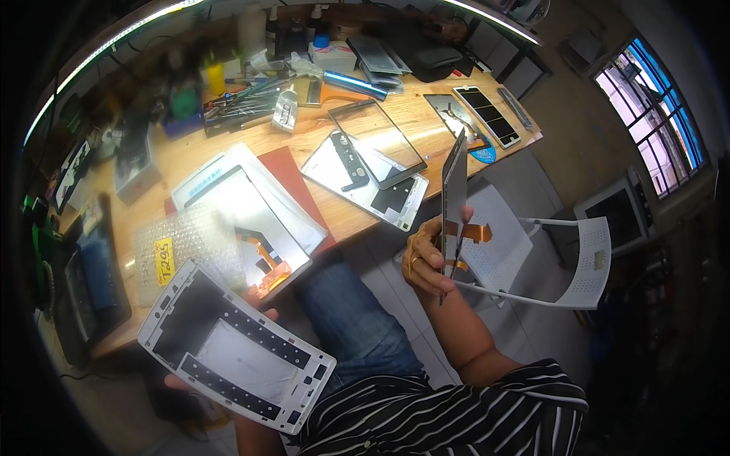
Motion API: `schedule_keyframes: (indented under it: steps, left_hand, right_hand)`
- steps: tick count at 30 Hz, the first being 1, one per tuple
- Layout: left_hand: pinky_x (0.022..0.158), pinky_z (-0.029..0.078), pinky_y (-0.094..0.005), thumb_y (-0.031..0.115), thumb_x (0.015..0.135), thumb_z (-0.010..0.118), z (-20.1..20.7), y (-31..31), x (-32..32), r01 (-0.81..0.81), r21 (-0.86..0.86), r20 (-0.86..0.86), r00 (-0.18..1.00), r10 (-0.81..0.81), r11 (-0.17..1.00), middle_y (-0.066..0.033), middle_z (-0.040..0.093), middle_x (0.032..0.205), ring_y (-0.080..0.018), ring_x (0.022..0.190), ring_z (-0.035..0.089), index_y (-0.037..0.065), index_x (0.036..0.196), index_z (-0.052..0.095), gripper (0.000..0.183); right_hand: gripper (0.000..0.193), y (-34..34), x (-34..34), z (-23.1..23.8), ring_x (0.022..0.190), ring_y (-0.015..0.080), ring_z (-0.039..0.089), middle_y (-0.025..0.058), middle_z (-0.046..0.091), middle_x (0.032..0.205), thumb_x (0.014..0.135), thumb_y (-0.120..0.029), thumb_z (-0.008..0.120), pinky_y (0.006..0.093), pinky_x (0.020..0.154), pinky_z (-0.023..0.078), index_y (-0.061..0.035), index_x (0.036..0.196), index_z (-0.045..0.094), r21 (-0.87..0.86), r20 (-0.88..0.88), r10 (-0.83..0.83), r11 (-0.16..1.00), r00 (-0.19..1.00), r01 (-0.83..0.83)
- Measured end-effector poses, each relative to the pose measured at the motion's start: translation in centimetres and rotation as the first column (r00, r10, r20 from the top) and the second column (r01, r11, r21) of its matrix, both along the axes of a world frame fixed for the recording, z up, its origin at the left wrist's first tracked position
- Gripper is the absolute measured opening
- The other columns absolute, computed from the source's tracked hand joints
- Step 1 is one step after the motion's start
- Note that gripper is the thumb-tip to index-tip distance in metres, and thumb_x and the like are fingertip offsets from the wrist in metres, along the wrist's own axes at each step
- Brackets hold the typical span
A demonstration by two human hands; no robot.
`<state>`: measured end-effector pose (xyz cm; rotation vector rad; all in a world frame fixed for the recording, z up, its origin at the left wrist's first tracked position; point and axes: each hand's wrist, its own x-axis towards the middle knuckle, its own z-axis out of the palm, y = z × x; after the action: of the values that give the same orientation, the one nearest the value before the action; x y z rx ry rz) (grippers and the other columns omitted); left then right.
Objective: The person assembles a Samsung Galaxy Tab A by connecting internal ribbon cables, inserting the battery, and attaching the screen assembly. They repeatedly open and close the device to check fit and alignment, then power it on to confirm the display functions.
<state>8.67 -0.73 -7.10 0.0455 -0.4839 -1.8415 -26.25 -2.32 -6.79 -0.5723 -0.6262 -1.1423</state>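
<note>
My left hand (179, 383) grips a white tablet frame (242, 357) from below, tilted over my lap. Black panels with rows of dots line the inside of the frame; most of that hand is hidden behind it. On the right, my right hand (427, 262) holds a thin screen panel (455, 178) upright, seen almost edge-on. Orange flex cables (477, 232) stick out from the panel beside my fingers. Next to the left frame, on the bench, a bubble-wrap sleeve (198, 239) with a yellow label lies partly over another screen panel (262, 201) that has an orange cable.
On the wooden bench (258, 138) lie a dark-bordered glass panel (380, 140) over a white tablet housing (407, 201), a white panel (487, 114), a white bottle (285, 108) and several hand tools (243, 102). A white chair (498, 235) stands beyond my right hand.
</note>
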Motion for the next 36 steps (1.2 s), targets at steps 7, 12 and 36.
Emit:
schedule_keyframes:
  steps: [7, 12, 36]
  left_hand:
    - [0.096, 0.046, -0.0722, 0.085, 0.073, 0.061, -0.5, 0.0, 0.0, 0.030, -0.034, -0.042, 0.999, -0.031, 0.999, -0.0485, 0.014, 0.151, -0.0650, 0.132, 0.037, 0.010, 0.161, 0.002, 0.130]
    - [0.095, 0.048, -0.0713, 0.085, 0.073, 0.062, -0.2, -0.1, -0.2, 0.040, -0.029, -0.032, 0.999, -0.041, 0.999, -0.0484, 0.015, 0.151, -0.0650, 0.132, 0.037, 0.009, 0.160, 0.003, 0.130]
    - [0.091, 0.054, -0.0649, 0.088, 0.074, 0.055, 0.5, -0.4, -1.2, -0.031, -0.045, 0.069, 0.997, 0.034, 0.999, -0.0488, 0.028, 0.145, -0.0608, 0.126, 0.048, 0.008, 0.160, 0.006, 0.128]
  right_hand:
    - [0.072, -1.4, -0.2, 0.2, 0.074, 0.0409, 0.072, 0.0381, 0.059, 0.120, 0.094, -0.072, 0.046, 0.0401, 0.055, 0.057, -0.0129, 0.133, 0.062, -0.097, -0.043, 0.146, 0.984, 0.988, -0.150]
    - [0.083, -0.9, 0.4, 0.2, 0.072, 0.0409, 0.072, 0.0390, 0.060, 0.118, 0.094, -0.072, 0.046, 0.0401, 0.051, 0.057, -0.0025, 0.138, 0.056, -0.064, 0.070, 0.065, 0.996, 0.995, -0.061]
    - [0.092, -0.3, -0.6, 1.1, 0.082, 0.0496, 0.070, 0.0442, 0.055, 0.120, 0.092, -0.073, 0.049, 0.0473, 0.058, 0.061, 0.0012, 0.146, 0.043, 0.033, -0.196, -0.029, 0.999, 0.980, 0.036]
